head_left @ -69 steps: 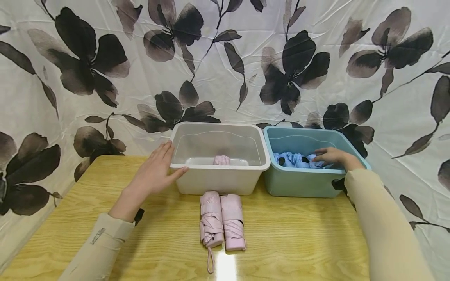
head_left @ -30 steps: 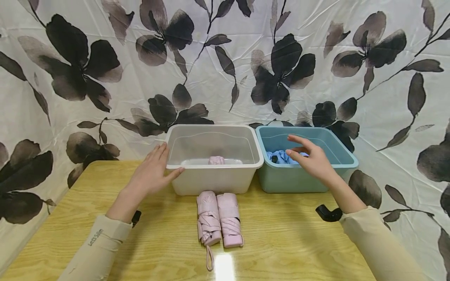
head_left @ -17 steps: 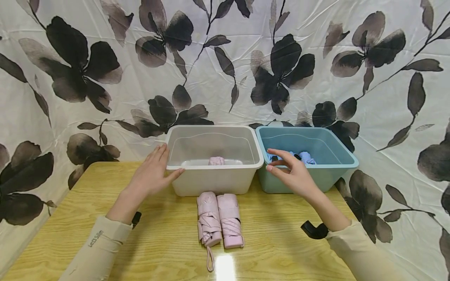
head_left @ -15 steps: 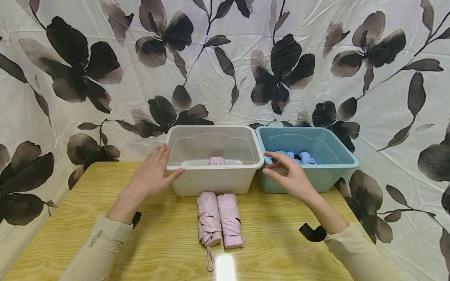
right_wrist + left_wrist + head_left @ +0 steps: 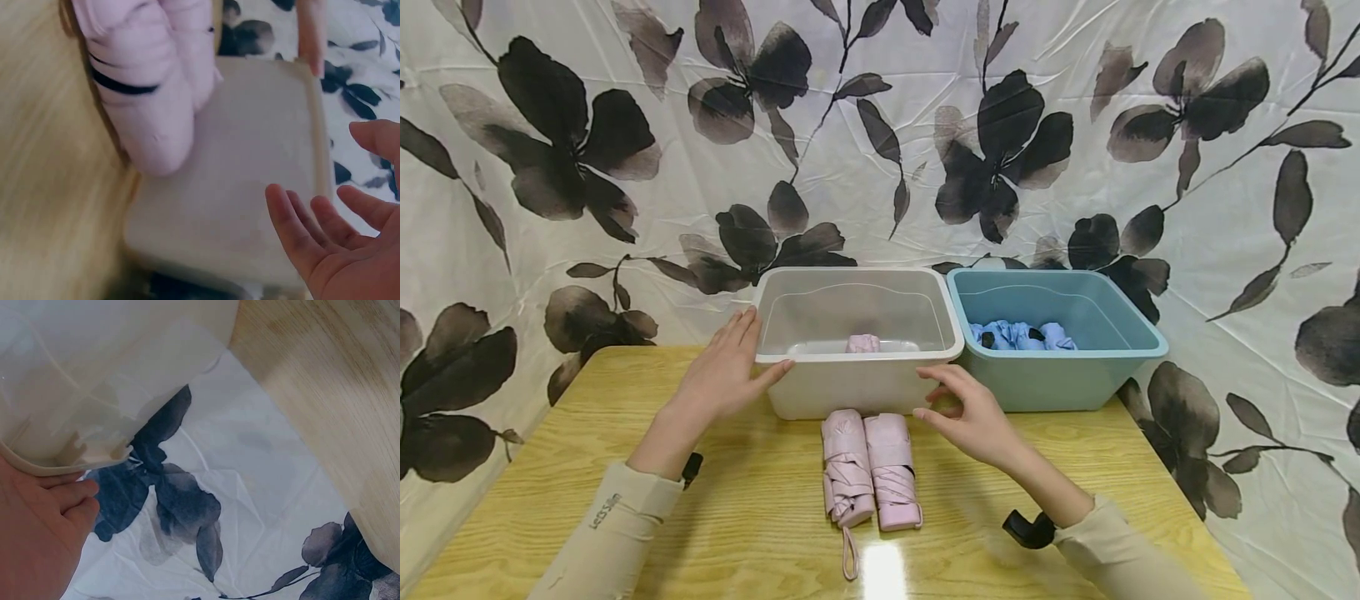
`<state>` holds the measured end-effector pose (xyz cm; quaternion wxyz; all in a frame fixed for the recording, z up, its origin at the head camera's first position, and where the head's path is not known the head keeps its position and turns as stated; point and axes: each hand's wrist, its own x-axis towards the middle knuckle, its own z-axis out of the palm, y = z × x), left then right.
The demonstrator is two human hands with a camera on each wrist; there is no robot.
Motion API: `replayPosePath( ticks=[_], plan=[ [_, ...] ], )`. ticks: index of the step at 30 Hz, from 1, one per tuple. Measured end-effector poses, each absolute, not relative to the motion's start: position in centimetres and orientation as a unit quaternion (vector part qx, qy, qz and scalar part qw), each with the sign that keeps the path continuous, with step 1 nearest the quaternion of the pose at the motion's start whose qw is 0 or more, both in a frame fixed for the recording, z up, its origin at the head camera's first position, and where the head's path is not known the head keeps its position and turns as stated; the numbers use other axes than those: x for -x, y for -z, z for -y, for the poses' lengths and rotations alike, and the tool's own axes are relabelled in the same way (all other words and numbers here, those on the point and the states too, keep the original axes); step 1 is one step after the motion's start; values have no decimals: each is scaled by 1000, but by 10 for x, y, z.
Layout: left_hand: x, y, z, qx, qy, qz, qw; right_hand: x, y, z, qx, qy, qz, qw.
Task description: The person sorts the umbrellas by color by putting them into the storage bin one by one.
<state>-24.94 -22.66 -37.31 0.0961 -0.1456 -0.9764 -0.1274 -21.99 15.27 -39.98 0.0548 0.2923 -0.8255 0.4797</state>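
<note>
Two folded pink umbrellas point(image 5: 847, 471) lie side by side on the table in front of the white bin point(image 5: 842, 387). My left hand point(image 5: 718, 375) rests at that bin's left rim, fingers straight along its outside and thumb over the front edge. Empty and with fingers loosely bent, my right hand point(image 5: 973, 417) hovers before the bin's front right corner, just right of the umbrellas. A small pink bundle point(image 5: 862, 343) shows inside the white bin. Blue fabric bundles point(image 5: 1018, 335) with black spots lie in the blue bin point(image 5: 1052, 383).
Both bins stand side by side at the back of the wooden table point(image 5: 760, 517). Behind them hangs a white cloth point(image 5: 910, 50) printed with dark flowers. A black wrist mount point(image 5: 1028, 530) sits below my right wrist.
My right hand has come out of the blue bin empty and moved left and nearer, to beside the pink umbrellas. The left hand has stayed at the white bin's rim.
</note>
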Motion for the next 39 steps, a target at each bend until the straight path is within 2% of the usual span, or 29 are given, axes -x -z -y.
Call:
replayPosePath(
  ticks=[10,17,21,26,39],
  plan=[
    [249,374,227,143,125,977,95,214,429,-131,-315,-424,849,18],
    [249,373,227,141,128,977,93,213,447,-117,-316,-293,902,24],
    [249,373,226,140,127,978,91,213,456,-111,-292,-246,924,-5],
    [249,374,226,141,123,978,90,211,464,-106,-277,-236,930,-44],
    [248,373,225,139,129,977,93,209,469,-93,-234,-229,944,-47]
  ],
)
